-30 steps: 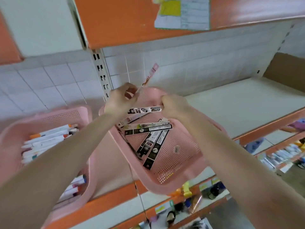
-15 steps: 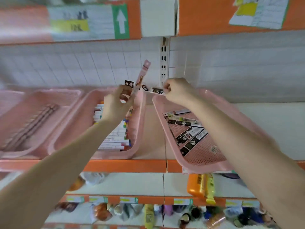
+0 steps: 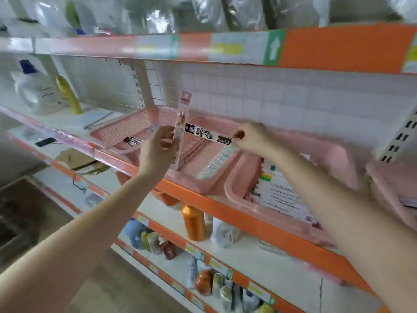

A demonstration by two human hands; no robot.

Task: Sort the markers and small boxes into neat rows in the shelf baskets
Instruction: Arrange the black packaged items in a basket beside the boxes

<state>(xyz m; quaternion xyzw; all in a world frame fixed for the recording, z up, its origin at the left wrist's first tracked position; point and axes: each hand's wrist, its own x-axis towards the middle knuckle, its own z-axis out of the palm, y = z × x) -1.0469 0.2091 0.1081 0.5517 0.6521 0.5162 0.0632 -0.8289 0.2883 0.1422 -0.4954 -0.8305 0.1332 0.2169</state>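
- Orange-edged shelf [image 3: 248,213] crosses the centre, carrying pink baskets.
- Right basket [image 3: 230,190], right of centre: rows of white markers [image 3: 277,195].
- Middle basket [image 3: 191,184]: capped markers [image 3: 216,163] along its right side.
- Left basket [image 3: 108,141]: one blurred dark item [image 3: 130,140].
- Left hand [image 3: 158,152], centre: grip around an upright pink packet [image 3: 181,129].
- Right hand [image 3: 252,138]: grip pinching a black-and-white small box [image 3: 207,134], level above the middle basket.

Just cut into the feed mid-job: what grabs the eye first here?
Two hands are raised in front of the shelf: the left hand holds a slim pink packet upright, while the right hand pinches one end of a black-and-white box held level, reaching across to the packet. Behind them, pink baskets line the orange-edged shelf, and the one under the right arm is packed with markers.
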